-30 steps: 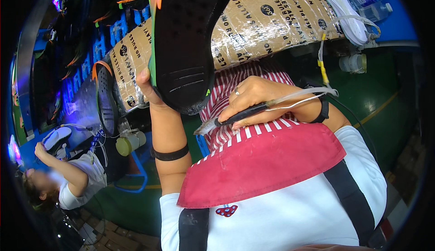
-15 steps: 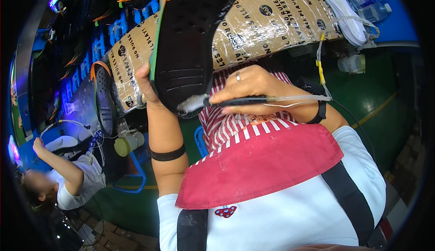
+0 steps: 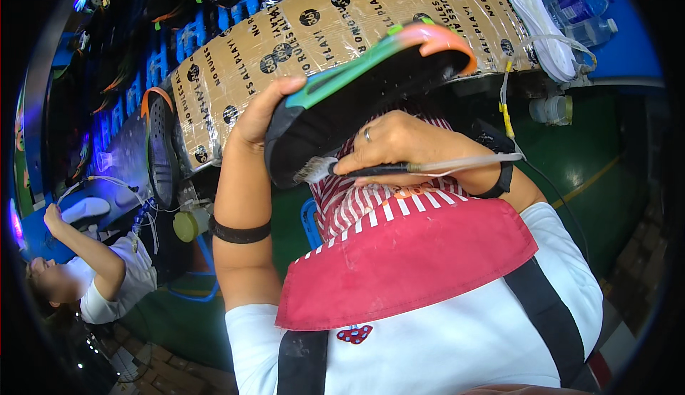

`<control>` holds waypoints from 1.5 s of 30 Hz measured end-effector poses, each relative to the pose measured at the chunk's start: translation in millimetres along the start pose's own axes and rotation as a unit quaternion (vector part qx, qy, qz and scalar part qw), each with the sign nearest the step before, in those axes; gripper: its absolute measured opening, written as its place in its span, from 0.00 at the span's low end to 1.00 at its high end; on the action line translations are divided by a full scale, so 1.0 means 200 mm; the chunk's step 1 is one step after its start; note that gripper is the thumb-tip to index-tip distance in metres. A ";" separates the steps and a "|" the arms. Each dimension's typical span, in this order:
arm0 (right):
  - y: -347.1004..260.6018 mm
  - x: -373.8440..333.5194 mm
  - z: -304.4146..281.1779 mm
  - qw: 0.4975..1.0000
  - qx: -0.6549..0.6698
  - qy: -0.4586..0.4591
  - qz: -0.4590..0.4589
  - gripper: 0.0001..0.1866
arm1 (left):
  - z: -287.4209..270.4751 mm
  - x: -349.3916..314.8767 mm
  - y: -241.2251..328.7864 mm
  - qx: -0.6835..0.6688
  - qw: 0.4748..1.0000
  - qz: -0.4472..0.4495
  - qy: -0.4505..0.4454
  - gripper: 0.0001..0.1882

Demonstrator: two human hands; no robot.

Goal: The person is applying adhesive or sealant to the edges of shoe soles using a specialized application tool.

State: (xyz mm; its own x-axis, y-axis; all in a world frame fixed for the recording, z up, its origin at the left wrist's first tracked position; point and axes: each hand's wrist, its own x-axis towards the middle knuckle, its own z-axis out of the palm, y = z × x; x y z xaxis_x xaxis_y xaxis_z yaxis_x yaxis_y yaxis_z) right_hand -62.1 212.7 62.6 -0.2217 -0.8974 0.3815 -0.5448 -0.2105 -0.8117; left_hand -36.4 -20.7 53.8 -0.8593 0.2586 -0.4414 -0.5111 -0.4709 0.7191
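Note:
My left hand (image 3: 262,113) grips a shoe sole (image 3: 357,88) by one end, its thumb on the green and black side wall. The sole is tilted, its dark broad face toward me and its orange end pointing to the upper right. In my right hand (image 3: 396,142) is a brush (image 3: 315,169) with pale bristles and a black handle, from which a clear tube (image 3: 464,159) runs back along the wrist. The bristles touch the sole's dark face near its lower left edge. Some of my left fingers are hidden behind the sole.
A board wrapped in brown printed cardboard (image 3: 207,74) lies along the table edge. Beyond it is a blue rack (image 3: 193,34) with more soles. At right are a white sole (image 3: 531,20), plastic bottles (image 3: 585,6) and a hanging cup (image 3: 553,111). A co-worker (image 3: 107,270) sits at left.
My left hand has turned and tipped the sole, so its far end swung right and its coloured side wall now shows. The brush stays at its lower end.

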 end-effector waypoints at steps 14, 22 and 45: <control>-0.02 -0.03 -0.03 0.999 -0.024 -0.046 0.002 0.12 | 0.12 -0.04 0.11 0.192 0.979 -0.030 0.068 0.21; -0.03 -0.03 -0.05 0.996 -0.086 -0.016 -0.013 0.10 | 0.10 -0.05 0.14 0.242 0.963 -0.074 0.094 0.22; -0.02 -0.16 -0.06 0.984 -0.152 0.085 -0.024 0.09 | -0.01 -0.13 0.13 0.135 0.979 -0.039 0.149 0.22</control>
State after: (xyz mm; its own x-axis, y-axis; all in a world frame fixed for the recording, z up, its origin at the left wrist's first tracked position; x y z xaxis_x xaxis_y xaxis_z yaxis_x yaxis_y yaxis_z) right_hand -62.4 247.4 59.1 -0.3070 -0.8061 0.5060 -0.7692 -0.1029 -0.6307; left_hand -27.5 -42.3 83.1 -0.7926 0.0079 -0.6097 -0.5974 -0.2098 0.7740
